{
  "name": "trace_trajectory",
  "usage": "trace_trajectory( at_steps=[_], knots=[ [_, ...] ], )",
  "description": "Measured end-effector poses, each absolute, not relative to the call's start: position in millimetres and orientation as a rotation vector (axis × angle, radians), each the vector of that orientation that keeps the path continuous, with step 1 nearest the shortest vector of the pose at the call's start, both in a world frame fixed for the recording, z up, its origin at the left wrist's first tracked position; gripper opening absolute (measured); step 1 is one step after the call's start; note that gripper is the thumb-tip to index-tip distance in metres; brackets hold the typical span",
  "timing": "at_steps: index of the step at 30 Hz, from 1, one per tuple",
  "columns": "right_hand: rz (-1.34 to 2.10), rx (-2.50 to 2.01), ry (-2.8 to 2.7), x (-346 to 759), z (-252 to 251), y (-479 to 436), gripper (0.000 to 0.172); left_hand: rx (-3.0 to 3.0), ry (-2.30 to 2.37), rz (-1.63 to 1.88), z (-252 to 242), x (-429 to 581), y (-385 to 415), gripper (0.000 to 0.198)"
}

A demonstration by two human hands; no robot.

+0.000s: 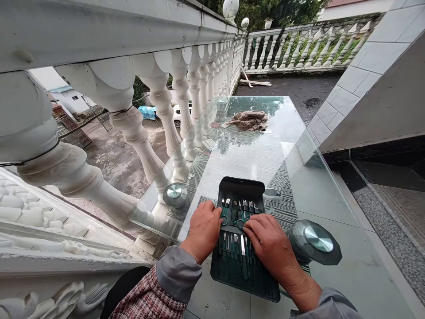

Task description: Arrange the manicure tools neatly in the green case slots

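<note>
An unfolded dark green manicure case (229, 274) lies on the glass table in front of me. Its upper row holds nail clippers (246, 206) and green-handled pieces with finger rings (240, 223). Slim metal nail tools (243, 246) fill the lower row under loops. My left hand (205, 226) is closed at the case's left edge, thumb and forefinger pinched beside a ring. My right hand (270, 243) curls over the right side of the case, its fingertips against the right-hand ring. The palm hides some tools and part of the edge.
A crumpled brown cloth (249, 120) lies at the far end of the glass table (322, 195). Faceted supports (315, 241) show through the glass. Beyond the case lies a small grey object (272, 192). White balusters (133, 133) run along the left; a tiled wall (361, 75) slants at right.
</note>
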State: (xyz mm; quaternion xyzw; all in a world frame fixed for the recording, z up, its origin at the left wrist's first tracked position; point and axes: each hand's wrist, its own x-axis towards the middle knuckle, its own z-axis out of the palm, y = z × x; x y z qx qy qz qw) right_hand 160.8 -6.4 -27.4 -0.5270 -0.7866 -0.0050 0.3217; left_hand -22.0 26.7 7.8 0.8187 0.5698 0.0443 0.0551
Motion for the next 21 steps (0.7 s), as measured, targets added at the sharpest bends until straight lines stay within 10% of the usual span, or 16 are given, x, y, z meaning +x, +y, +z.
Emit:
trace_trajectory(
  at_steps=[21],
  knots=[
    [0.72, -1.567, -0.978, 212, -30, 4, 0.039, 2.58, 1.709, 0.3, 12, -22, 20, 0.022]
  ],
)
